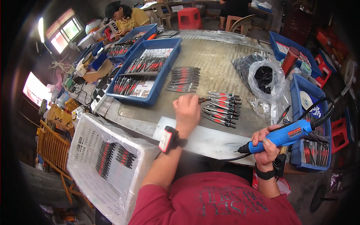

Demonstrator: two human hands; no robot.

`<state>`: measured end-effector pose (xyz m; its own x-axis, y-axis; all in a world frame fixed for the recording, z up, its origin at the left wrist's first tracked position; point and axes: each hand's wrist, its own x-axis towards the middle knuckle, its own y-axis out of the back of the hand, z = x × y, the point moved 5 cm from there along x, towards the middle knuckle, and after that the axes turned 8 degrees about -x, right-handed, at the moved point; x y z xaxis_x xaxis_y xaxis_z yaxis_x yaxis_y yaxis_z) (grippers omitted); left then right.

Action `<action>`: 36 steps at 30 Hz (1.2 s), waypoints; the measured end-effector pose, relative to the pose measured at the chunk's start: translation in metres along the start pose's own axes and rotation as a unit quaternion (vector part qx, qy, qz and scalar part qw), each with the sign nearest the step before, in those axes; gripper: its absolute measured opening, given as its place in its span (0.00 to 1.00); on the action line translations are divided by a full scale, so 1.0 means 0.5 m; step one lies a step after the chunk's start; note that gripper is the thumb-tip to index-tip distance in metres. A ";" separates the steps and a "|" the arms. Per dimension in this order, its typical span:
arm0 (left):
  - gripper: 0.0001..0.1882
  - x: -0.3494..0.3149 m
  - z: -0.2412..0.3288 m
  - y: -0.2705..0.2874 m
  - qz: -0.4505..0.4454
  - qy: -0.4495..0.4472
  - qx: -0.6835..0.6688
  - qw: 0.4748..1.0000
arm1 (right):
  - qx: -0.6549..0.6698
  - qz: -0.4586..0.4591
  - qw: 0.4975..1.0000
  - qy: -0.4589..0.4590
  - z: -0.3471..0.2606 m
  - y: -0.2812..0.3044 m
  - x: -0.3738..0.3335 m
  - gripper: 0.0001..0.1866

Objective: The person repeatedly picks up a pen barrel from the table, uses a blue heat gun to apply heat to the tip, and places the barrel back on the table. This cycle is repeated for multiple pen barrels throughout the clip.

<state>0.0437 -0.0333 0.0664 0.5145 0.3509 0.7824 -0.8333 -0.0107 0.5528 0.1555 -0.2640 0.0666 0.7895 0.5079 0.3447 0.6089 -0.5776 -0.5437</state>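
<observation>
My right hand (265, 148) grips a blue electric screwdriver (279, 137), its dark tip pointing left over a white sheet (213, 142) at the table's near edge. My left hand (187, 110) is closed in a pinch on a slim pen-like piece (203, 100), mostly hidden, whose dark end sticks out to the right. Just beyond that end lies a stack of slim black, silver and red pen-like pieces (222, 108). Farther back, a second group of similar pieces (183, 78) lies in a neat column.
Blue bins (152, 98) with more pieces stand at left; another blue bin (298, 159) is at right. A plastic-lined white crate (144, 165) holds rows of pieces, near left. A clear bag of black parts (275, 75) sits back right. Another person (131, 18) works at far left.
</observation>
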 end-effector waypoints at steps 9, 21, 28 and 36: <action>0.15 0.011 0.029 0.031 0.008 -0.011 0.001 1.000 | -0.037 0.021 0.999 0.013 -0.011 -0.013 -0.001 0.23; 0.13 0.007 0.065 0.037 -0.085 -0.008 -0.019 0.996 | -0.011 0.042 0.999 -0.014 -0.008 -0.007 -0.008 0.24; 0.09 -0.011 0.077 0.038 -0.148 -0.007 -0.034 0.988 | 0.001 0.057 0.998 -0.012 -0.006 -0.007 -0.006 0.25; 0.07 -0.034 0.083 0.051 -0.185 0.046 -0.089 0.978 | -0.024 0.053 0.998 -0.008 -0.011 -0.006 -0.005 0.25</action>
<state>0.0219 -0.0786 0.0793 0.7746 0.3818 0.5043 -0.6190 0.2938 0.7283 0.1518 -0.2670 0.0714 0.8484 0.4522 0.2750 0.5255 -0.6579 -0.5394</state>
